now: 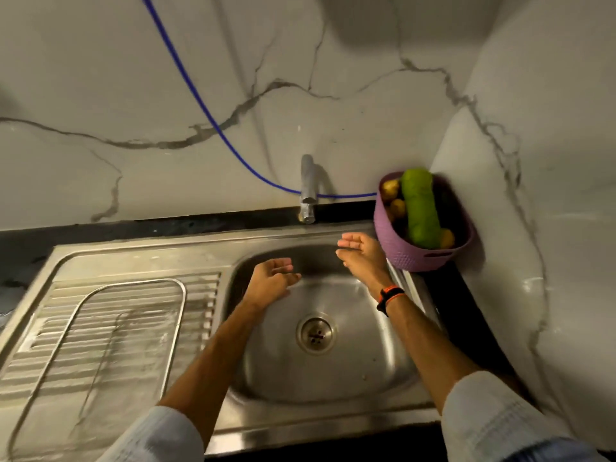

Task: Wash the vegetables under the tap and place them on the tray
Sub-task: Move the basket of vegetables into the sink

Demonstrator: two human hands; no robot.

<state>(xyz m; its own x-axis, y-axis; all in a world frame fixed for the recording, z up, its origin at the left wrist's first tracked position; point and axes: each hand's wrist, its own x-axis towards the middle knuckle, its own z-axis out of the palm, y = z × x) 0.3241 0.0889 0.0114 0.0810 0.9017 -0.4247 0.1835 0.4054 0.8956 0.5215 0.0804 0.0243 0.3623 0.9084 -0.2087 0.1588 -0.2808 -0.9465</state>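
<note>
Head view, looking down at a stainless steel sink (383, 345) with a round drain at the middle of its basin. A short chrome tap (307, 191) stands at the back edge, against a marble-patterned wall; no water can be seen running from it. A thin blue hose (186, 81) runs down the wall behind the tap.

The vegetables are all in a purple woven plastic basket (420, 258) on the counter in the right corner, just beside the basin: a long green gourd (420, 208) lies across several small yellow-brown potatoes (390, 190). On the ribbed draining board to the left lies a clear rectangular tray (100, 325) with a metal-looking rim, and nothing can be seen on it.

Both hands hover over the basin and hold nothing. The left hand (271, 281) has loosely curled fingers. The right hand (361, 256), with a dark and orange band at its wrist, is open, palm turned inward, near the basket's rim but not touching it.

The work seems barely begun. The sensible next step is to start the tap, then lift the gourd first with the right hand, since it lies over the potatoes. It looks smooth and may slip when wet, so both hands should support it.
</note>
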